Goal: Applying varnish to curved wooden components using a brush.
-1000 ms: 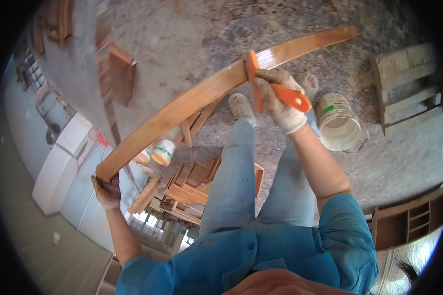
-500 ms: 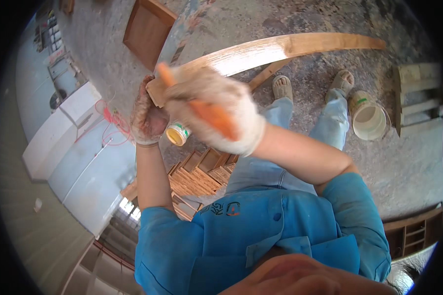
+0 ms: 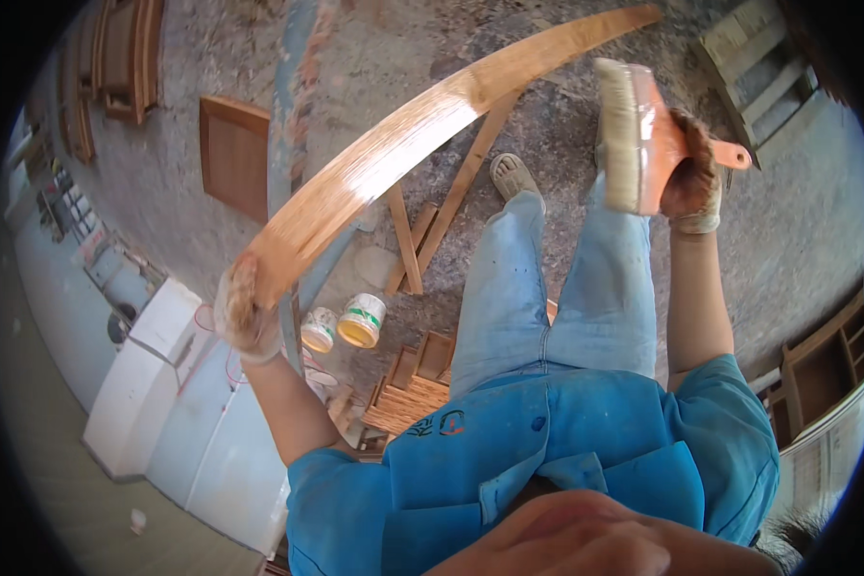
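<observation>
A long, curved wooden board (image 3: 398, 130) slants from lower left up to the top middle, its upper face wet and glossy in places. My left hand (image 3: 248, 312), in a stained white glove, is closed on its lower-left end. My right hand (image 3: 691, 192), in a dark-stained glove, grips a wide paintbrush (image 3: 648, 139) with an orange handle, held clear of the board to its right with the pale bristles facing left.
Loose wooden slats (image 3: 408, 250) lie below the board, beside white buckets (image 3: 360, 326). A pile of wooden pieces (image 3: 413, 394) sits below. A square wooden panel (image 3: 232, 154) is at upper left, a pallet (image 3: 758, 72) at upper right, a wooden cabinet (image 3: 816, 365) at right.
The brush in my right hand has swung from over the board's left end out to the right, off the board. My left hand has moved down and left, still holding the board.
</observation>
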`<state>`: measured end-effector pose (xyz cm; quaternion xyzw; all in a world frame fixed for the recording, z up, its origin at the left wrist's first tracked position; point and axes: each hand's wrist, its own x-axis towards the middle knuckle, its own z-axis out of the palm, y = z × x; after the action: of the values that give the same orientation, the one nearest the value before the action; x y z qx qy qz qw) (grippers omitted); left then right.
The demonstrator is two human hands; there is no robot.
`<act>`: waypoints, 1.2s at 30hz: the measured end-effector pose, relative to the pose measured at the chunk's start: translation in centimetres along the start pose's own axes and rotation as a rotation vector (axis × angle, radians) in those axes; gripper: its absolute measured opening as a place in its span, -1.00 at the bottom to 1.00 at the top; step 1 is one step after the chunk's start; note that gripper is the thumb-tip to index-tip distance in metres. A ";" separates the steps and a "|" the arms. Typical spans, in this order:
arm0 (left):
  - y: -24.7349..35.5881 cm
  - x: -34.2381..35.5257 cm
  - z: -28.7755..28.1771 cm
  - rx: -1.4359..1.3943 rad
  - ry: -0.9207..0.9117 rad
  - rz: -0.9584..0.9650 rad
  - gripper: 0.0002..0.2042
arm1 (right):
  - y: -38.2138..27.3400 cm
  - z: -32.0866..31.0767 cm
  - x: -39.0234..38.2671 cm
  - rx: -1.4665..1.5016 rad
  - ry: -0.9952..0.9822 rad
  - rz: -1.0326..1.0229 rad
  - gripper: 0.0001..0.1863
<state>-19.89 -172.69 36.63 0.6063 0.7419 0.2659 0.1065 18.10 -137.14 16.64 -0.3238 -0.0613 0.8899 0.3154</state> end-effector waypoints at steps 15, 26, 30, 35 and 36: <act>6.4 5.7 1.1 -0.355 0.257 -0.619 -0.67 | -1.8 -2.7 5.0 0.215 -0.074 -0.106 -0.72; 8.3 0.6 0.1 -0.475 0.428 -1.570 -0.70 | 11.7 14.4 2.6 -0.355 -0.112 0.070 -0.56; 7.5 -0.7 0.7 -0.689 0.505 -1.504 -0.70 | 19.6 19.5 -0.8 -0.580 -0.392 0.023 -0.68; 5.9 -3.0 1.4 -0.667 0.514 -1.542 -0.70 | 18.5 13.8 6.5 -0.822 -0.263 0.044 -0.71; 5.3 -3.6 1.5 -0.672 0.520 -1.547 -0.70 | 17.0 11.3 8.9 -0.896 -0.234 0.017 -0.69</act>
<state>-13.83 -175.05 37.53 -0.2089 0.8277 0.4530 0.2571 -3.03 -144.21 15.37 -0.3260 -0.4723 0.8088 0.1280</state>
